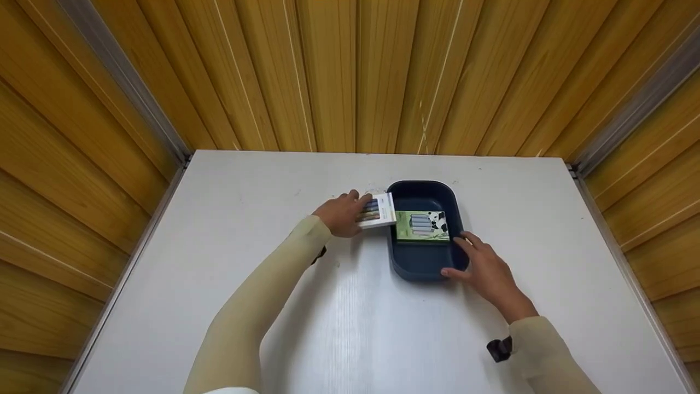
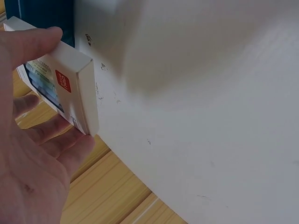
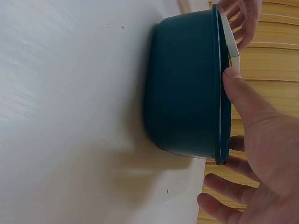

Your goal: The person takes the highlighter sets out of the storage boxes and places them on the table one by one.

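Note:
My left hand (image 1: 342,215) grips a white pen box (image 1: 378,210) by its left part, with the thumb along one edge and the fingers under the other. A window in the box shows a row of coloured sticks. Its right end overlaps the left rim of a dark blue bin (image 1: 421,271). Lying in the bin is a green box (image 1: 404,234) with a panda and pastel pens printed on it. My right hand (image 1: 488,273) is spread at the bin's near right corner, thumb tip and fingertips right at the rim. In the right wrist view, its fingers are loosely extended.
The bin stands on a white table (image 1: 229,230), right of its middle. Wood-patterned panels (image 1: 328,76) rise behind the table and along both sides, with grey metal strips (image 1: 131,82) at the corners.

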Demonstrator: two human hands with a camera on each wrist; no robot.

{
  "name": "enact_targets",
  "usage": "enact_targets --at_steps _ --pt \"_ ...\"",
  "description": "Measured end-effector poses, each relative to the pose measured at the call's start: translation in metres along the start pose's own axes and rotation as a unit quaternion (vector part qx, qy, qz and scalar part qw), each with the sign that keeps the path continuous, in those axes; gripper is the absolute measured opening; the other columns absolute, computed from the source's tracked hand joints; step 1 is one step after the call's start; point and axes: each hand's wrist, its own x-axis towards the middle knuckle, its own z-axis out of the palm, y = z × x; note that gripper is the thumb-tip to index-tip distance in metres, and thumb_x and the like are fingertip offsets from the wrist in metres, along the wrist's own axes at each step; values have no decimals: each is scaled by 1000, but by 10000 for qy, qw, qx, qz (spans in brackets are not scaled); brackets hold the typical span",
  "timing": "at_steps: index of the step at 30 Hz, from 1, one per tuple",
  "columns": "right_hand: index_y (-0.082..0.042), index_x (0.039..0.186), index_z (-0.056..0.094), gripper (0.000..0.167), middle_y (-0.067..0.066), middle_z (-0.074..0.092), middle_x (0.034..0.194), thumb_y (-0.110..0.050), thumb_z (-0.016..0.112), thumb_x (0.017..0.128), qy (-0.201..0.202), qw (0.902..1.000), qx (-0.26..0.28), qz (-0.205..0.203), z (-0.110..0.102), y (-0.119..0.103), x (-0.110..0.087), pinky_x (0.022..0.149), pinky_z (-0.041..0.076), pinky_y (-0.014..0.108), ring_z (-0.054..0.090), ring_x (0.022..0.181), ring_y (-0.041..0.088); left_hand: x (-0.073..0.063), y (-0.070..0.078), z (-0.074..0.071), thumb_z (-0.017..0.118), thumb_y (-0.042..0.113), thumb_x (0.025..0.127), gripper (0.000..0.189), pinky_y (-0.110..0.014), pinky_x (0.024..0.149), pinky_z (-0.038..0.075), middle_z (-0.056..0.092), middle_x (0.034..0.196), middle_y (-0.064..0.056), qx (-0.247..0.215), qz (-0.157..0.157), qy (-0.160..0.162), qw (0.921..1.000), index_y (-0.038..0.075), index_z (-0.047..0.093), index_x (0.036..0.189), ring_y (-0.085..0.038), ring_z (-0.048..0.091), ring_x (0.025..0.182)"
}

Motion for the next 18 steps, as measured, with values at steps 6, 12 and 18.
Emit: enact_targets --at_steps 6,12,18 --pt "-5 145 41 88 17 29 155 -52 73 78 -31 9999 97 31 1 0 0 94 45 59 40 132 44 -1 -2 1 62 34 88 77 -44 99 49 41 143 -11 -49 -99 -95 9999 24 22 152 -26 52 120" --pt "-5 145 40 89 15 27 157 -52 73 78 -87 9996 259 74 2 0 0 96 44 59 39 133 43 -1 -6 2 65 36 87 77 -44 97 50 42 142 -10 -65 -206 -89 9997 26 23 151 -25 54 116" --pt "-5 146 39 88 15 26 157 -52 73 79 -159 9994 279 113 2 1 1 98 42 60 37 135 44 -1 -11 3 64 36 88 78 -43 100 48 41 144 -10 -139 -254 -173 9994 25 22 152 -26 53 119"
